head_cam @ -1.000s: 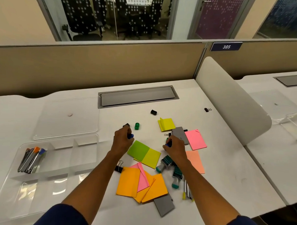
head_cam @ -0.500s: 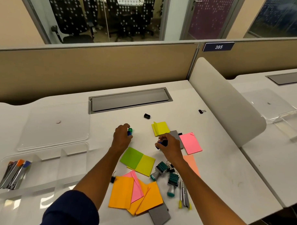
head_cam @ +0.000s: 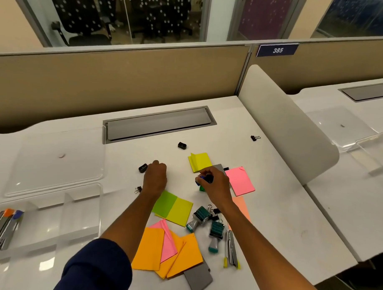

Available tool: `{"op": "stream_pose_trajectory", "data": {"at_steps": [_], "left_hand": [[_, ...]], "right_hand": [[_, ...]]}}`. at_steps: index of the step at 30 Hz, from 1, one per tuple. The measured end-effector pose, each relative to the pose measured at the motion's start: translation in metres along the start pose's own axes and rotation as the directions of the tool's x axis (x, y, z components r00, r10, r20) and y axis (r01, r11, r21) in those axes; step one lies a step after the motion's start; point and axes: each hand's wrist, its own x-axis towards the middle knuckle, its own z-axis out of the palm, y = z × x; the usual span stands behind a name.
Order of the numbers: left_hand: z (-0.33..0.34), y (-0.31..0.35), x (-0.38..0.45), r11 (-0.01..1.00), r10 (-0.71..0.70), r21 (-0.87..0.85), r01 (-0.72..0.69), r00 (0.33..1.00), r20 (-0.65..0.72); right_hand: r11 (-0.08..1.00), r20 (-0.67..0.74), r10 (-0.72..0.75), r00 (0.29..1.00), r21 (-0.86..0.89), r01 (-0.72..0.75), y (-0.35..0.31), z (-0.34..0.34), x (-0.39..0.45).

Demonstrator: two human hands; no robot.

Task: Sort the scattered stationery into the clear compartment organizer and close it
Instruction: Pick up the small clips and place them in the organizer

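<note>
The clear organizer (head_cam: 82,208) lies at the left with its lid (head_cam: 55,159) folded open behind it; one compartment holds several markers (head_cam: 3,227). My left hand (head_cam: 155,178) is a closed fist on the desk, its contents hidden, right beside a black sharpener (head_cam: 143,168). My right hand (head_cam: 215,184) pinches small blue and black sharpeners (head_cam: 203,179), with a green piece (head_cam: 202,188) just under it. Sticky notes are scattered around: yellow (head_cam: 199,162), pink (head_cam: 239,181), green-yellow (head_cam: 173,208), orange (head_cam: 167,252).
Two teal stamps (head_cam: 199,217) and a metal stapler tool (head_cam: 231,250) lie by my right forearm. Another black sharpener (head_cam: 182,145) and binder clips (head_cam: 255,138) (head_cam: 138,189) sit apart. A grey pad (head_cam: 198,277) lies near the front edge. A curved divider (head_cam: 284,126) bounds the right.
My left hand closed over the green sharpener beside the blue one it held, uncovering a black sharpener. My right hand lifted a little, a black piece now beside its blue one.
</note>
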Motion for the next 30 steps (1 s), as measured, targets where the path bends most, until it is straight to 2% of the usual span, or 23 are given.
{"op": "stream_pose_trajectory", "data": {"at_steps": [3, 6, 8, 11, 14, 16, 20, 22, 24, 27, 30], "left_hand": [[-0.001, -0.002, -0.006, 0.958, -0.038, -0.285, 0.024, 0.998, -0.045], [-0.011, -0.003, -0.019, 0.815, -0.199, -0.560, 0.148, 0.980, -0.031], [-0.022, -0.006, -0.030, 0.651, -0.254, -0.735, 0.192, 0.967, 0.027], [-0.045, -0.015, -0.047, 0.358, -0.254, -0.906, 0.226, 0.957, 0.139], [-0.069, -0.030, -0.065, 0.121, -0.271, -0.953, 0.276, 0.933, 0.236], [-0.084, -0.042, -0.076, -0.006, -0.311, -0.966, 0.258, 0.918, 0.247], [-0.109, -0.078, -0.104, -0.186, -0.502, -0.964, 0.192, 0.824, 0.262], [-0.117, -0.095, -0.118, -0.264, -0.546, -0.954, 0.143, 0.793, 0.270], [-0.125, -0.112, -0.134, -0.382, -0.573, -0.921, 0.072, 0.764, 0.297], [-0.132, -0.139, -0.152, -0.544, -0.617, -0.838, -0.032, 0.692, 0.374], [-0.136, -0.165, -0.166, -0.597, -0.642, -0.795, -0.103, 0.656, 0.397]], "right_hand": [[0.986, 0.027, 0.093, 0.995, 0.139, -0.096, -0.009, 0.011, 0.001], [0.897, 0.088, 0.222, 0.971, 0.373, -0.239, -0.022, 0.030, 0.001], [0.779, 0.173, 0.299, 0.938, 0.524, -0.345, -0.033, 0.045, 0.000], [0.534, 0.348, 0.363, 0.864, 0.683, -0.499, -0.052, 0.070, -0.005], [0.332, 0.461, 0.393, 0.796, 0.736, -0.590, -0.074, 0.098, -0.013], [0.273, 0.494, 0.378, 0.783, 0.749, -0.604, -0.089, 0.117, -0.020], [0.245, 0.563, 0.307, 0.767, 0.732, -0.635, -0.126, 0.160, -0.044], [0.223, 0.589, 0.258, 0.766, 0.735, -0.640, -0.142, 0.183, -0.059], [0.214, 0.597, 0.230, 0.768, 0.739, -0.639, -0.156, 0.208, -0.078], [0.280, 0.590, 0.232, 0.773, 0.721, -0.634, -0.170, 0.241, -0.104], [0.383, 0.578, 0.254, 0.776, 0.676, -0.629, -0.180, 0.276, -0.128]]}}
